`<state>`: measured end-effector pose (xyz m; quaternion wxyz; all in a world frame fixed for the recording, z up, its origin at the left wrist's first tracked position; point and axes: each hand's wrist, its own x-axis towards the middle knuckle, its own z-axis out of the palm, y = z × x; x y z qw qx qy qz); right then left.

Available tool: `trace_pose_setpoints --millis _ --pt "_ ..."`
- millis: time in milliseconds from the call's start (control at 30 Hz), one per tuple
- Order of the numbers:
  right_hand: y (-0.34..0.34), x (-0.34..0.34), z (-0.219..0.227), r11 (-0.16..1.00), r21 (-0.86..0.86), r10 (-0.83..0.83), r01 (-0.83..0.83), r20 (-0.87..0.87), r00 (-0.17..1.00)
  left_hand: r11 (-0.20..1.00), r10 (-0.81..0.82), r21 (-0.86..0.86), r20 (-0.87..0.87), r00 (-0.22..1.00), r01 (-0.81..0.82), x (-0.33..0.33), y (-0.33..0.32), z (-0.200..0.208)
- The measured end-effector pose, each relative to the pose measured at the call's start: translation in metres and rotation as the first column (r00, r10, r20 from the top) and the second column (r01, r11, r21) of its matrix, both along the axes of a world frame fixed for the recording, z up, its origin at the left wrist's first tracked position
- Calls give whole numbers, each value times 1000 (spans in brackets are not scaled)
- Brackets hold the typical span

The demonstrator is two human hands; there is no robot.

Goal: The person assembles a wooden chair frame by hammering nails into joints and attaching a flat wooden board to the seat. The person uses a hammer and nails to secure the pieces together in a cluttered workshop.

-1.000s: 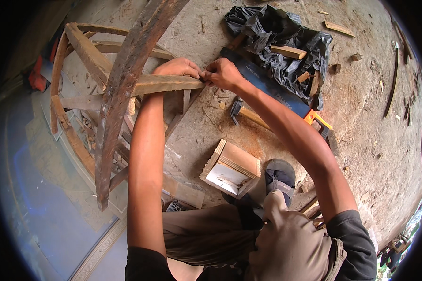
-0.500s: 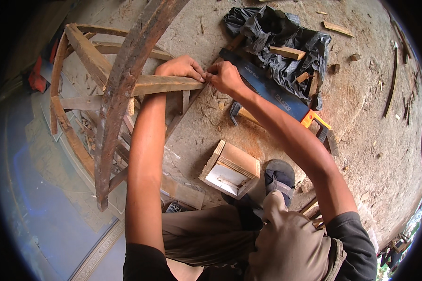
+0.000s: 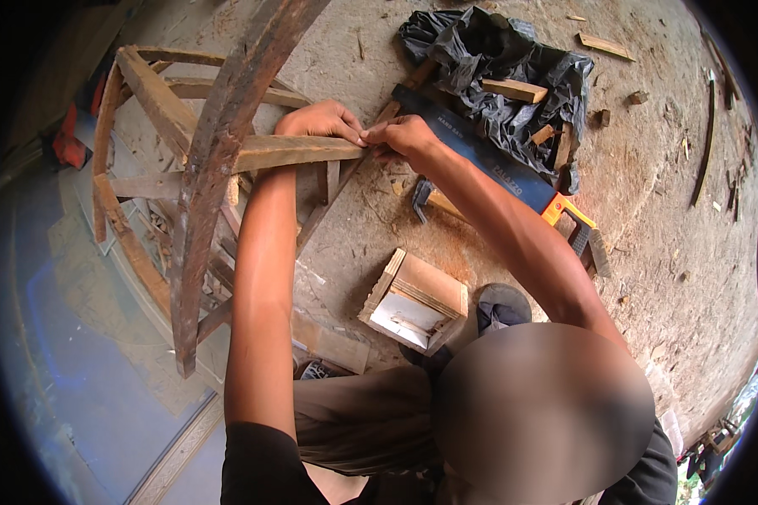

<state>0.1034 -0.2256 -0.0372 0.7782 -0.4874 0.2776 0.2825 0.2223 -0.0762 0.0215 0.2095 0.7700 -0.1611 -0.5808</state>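
Two hands meet at the end of a wooden bar above a littered floor

The floor point(image 3: 648, 219) is rough, dusty and brown, strewn with chips and offcuts of wood. On the left it gives way to a smooth blue-grey surface point(image 3: 84, 337). A crumpled black plastic bag point(image 3: 472, 71) lies beyond the hands with wood pieces point(image 3: 514, 90) on it, and a handsaw point(image 3: 480, 156) with an orange and black handle lies alongside. A hammer point(image 3: 421, 202) rests nearby, its handle partly under the right forearm. Closer to the person, a small open wooden box point(image 3: 429, 290) with a white inner face sits beside a dark shoe point(image 3: 501, 303).

A wooden framework point(image 3: 156, 105) of straight and curved pieces stands on the left, behind a dark beam point(image 3: 219, 143). The wooden bar point(image 3: 299, 151) crosses over the left forearm, its right end at the fingertips. The left hand point(image 3: 320, 120) and right hand point(image 3: 402, 135) both have fingers drawn narrow, tips touching or nearly so; whether they pinch something small I cannot tell.

Compared with half a second ago, the right hand lies flatter, while the left hand has barely changed. A blurred oval point(image 3: 543, 412) now covers much of the lap.
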Motion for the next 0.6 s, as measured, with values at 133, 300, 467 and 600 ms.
trace_pose_setpoints --millis 133,300,467,600 --pt "1 2 7 996 80 -35 46 -131 991 999 29 -36 -39 999 -30 2 6 -7" --pt "-1 3 7 991 125 -30 51 -162 986 994 -11 -111 -13 1000 9 4 7 -11" --pt "-16 -21 17 995 -87 63 -53 120 991 998 -35 -53 -51 998 32 3 -6 4" --pt "-39 -94 36 685 -728 486 30 486 727 1000 -4 -17 -27 1000 4 -1 0 2"
